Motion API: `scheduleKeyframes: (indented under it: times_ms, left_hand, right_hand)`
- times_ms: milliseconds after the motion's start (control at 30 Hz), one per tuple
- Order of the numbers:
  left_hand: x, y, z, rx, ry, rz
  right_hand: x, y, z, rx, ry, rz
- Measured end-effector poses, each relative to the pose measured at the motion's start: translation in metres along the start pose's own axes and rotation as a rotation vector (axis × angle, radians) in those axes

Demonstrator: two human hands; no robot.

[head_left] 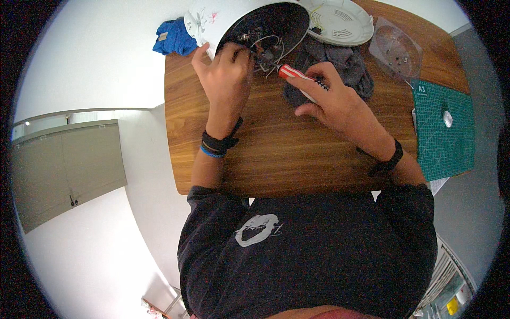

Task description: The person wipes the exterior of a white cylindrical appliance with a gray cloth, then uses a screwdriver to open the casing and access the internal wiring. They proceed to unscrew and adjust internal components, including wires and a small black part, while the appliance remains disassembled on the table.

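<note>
A white housing [215, 26] with a pink flower print, apparently a small appliance body, lies on its side with its dark open end toward me. Wires and small metal parts [265, 47] show inside. My left hand [227, 72] reaches over the rim; its fingers curl into the opening, fingertips hidden, and its outer finger rests near the housing's edge. In my right hand [340, 101] is a screwdriver [294, 73] with a red and white striped handle, pointed left into the opening. Its tip is lost among the wires.
Behind the screwdriver lies a dark grey cloth [348, 66], with a round white cover [345, 24] beyond it. A clear plastic container [396, 50] holds several screws. A green cutting mat [443, 141] carries a small pale object [447, 119]. Blue cloth [175, 37] sits left of the housing.
</note>
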State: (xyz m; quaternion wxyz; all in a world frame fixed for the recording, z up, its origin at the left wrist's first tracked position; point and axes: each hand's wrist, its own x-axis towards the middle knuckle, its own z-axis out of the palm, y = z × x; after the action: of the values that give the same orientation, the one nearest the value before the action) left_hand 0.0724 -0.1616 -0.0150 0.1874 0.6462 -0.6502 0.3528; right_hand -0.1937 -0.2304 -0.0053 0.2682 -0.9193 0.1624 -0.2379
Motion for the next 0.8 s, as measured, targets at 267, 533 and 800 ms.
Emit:
scheduleKeyframes:
  times_ms: [267, 533, 800]
  left_hand:
    - [-0.001, -0.001, 0.002, -0.003, -0.007, -0.012]
    - [0.000, 0.000, 0.002, -0.047, 0.006, -0.020]
    - [-0.002, -0.001, -0.003, -0.025, -0.099, -0.028]
  right_hand:
    - [0.005, 0.008, -0.011, -0.355, 0.241, -0.214]
    - [0.001, 0.011, -0.012, -0.200, 0.119, -0.163]
    - [0.002, 0.008, -0.012, -0.021, -0.022, -0.102]
